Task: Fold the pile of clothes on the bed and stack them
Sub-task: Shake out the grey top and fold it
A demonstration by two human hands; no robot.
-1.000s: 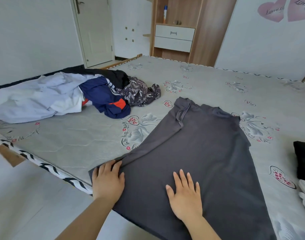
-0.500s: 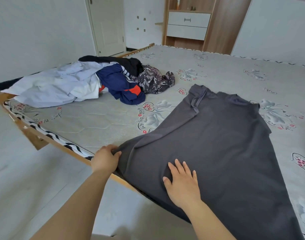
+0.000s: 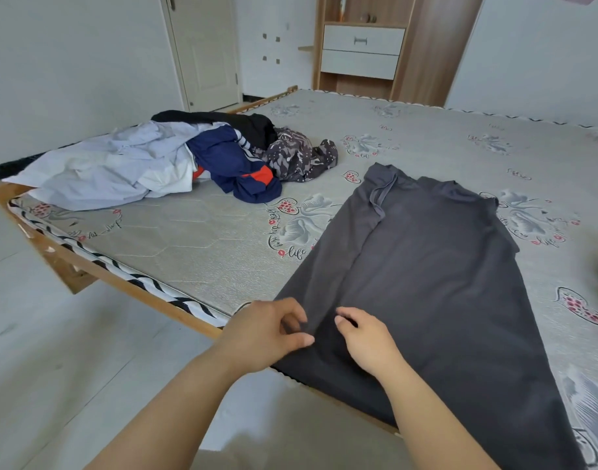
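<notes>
Head camera, looking down-forward, close over bed (image 3: 222, 239)

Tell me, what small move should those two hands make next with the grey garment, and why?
Probably lift the near hem and carry it toward the far end. Both the left hand and right hand pinch the grey garment at its near edge, and it lies spread flat on the bed, its left side already folded in.

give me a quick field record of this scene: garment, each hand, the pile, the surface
garment: dark grey garment spread flat, near end at the bed edge
left hand: left hand pinches the garment's near left edge
right hand: right hand on the garment, fingers curled into the cloth
pile: unfolded clothes pile at far left
surface: patterned mattress
</notes>
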